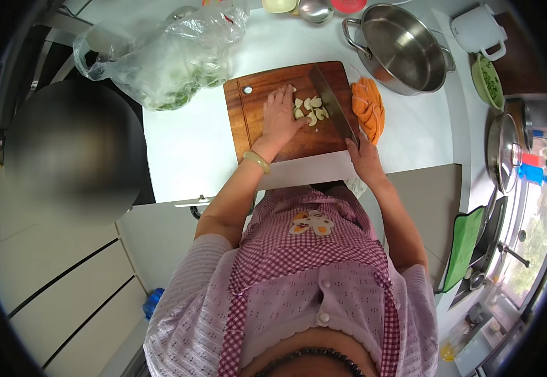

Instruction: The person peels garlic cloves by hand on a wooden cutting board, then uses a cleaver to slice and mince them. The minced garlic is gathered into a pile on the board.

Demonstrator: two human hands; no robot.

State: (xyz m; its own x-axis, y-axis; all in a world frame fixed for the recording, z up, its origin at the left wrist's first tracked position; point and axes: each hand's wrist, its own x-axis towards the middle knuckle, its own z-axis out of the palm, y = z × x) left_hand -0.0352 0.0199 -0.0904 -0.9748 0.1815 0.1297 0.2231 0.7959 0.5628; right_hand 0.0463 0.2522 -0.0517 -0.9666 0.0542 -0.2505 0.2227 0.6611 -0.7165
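A wooden cutting board (254,122) lies on the white counter before me. Pale cut pieces that look like garlic cloves (312,104) are gathered near its middle. My left hand (280,113) rests flat on the board at their left, thumb apart, its thumb tip and fingertips beside the nearest pieces. What lies under the palm is hidden. In my right hand (364,158), at the board's near right corner, is the handle of a broad kitchen knife (332,101). Its blade slants away across the board's right side, just right of the pieces.
An orange cloth (368,108) lies right of the board, with a large steel pot (401,47) behind it. A clear plastic bag of greens (174,80) sits at the back left. Further right are a green bowl of chopped greens (489,82) and a lidded pan (504,153). A blurred patch covers the left.
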